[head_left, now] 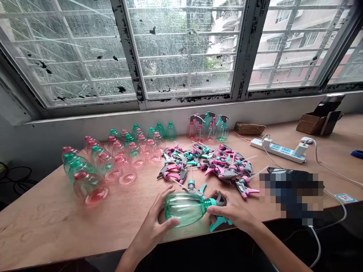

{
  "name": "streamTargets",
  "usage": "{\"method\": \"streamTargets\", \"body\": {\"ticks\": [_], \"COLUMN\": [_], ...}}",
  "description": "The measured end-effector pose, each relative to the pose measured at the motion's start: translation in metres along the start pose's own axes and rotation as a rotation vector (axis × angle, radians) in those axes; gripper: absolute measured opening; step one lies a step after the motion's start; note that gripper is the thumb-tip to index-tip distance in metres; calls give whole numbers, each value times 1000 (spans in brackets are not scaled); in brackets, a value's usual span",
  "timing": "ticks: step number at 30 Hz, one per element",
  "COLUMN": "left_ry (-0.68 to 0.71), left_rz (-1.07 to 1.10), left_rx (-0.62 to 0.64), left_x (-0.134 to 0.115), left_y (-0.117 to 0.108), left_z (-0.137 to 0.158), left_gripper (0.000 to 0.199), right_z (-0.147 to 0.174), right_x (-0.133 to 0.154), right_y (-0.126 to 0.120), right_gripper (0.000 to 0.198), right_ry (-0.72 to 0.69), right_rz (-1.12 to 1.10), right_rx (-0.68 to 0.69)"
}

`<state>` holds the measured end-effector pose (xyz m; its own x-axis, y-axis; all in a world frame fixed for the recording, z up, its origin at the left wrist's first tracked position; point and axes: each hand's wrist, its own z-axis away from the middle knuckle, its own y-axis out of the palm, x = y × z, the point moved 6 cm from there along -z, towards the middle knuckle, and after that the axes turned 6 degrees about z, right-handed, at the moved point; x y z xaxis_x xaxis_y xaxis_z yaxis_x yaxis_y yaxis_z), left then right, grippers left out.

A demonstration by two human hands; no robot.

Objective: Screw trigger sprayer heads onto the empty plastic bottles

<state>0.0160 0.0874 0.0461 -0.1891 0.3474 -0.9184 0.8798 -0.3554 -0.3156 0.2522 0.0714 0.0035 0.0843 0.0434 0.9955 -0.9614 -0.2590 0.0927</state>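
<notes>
A clear green spray bottle [184, 209] lies sideways between my hands at the table's front edge. My left hand [159, 215] is wrapped round its base end. At the neck, my right hand [229, 211] grips the teal collar of the spray head [218, 223], whose teal trigger points down toward me. Just behind the bottle rests a loose grey and teal spray head [191, 186], its tube pointing away. Beyond it spreads a pile of pink, teal and grey spray heads [227, 166].
Several open pink and green bottles [121, 170] stand on the left of the wooden table [51, 219]. Bottles with spray heads [211, 128] stand by the wall. On the right are a power strip [279, 150], cables, a cardboard box [314, 121] and a blurred-out dark object [292, 189].
</notes>
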Motion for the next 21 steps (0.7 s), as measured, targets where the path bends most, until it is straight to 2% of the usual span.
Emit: {"method": "streamTargets", "body": {"ticks": [3,5,8,11,14,15,19,21], "left_ry": [47,81,102,82,55,44,1,1], "left_rz": [139,198,134,40,44,33,-18,-13], "left_rx": [52,50,30,31,37,40,39,50], "left_x": [-9,-11,-10,-4,3,5,8,5], "left_y": [5,5,4,6,10,12,13,13], "left_z": [2,2,3,4,7,8,9,9], "left_gripper": [67,83,99,89,76,79,119,115], "right_z": [3,4,5,5,5,5,6,7], "right_x": [2,0,-2,-2,-2,-1,0,2], "right_y": [0,1,0,-1,0,0,1,1], "right_gripper": [38,37,38,38,38,38,42,46], "right_ry": [-41,-45,-42,-53,-55,-54,-39,-23], "right_rz": [16,12,16,8,24,35,76,84], "right_rx": [13,41,46,29,33,35,42,41]}}
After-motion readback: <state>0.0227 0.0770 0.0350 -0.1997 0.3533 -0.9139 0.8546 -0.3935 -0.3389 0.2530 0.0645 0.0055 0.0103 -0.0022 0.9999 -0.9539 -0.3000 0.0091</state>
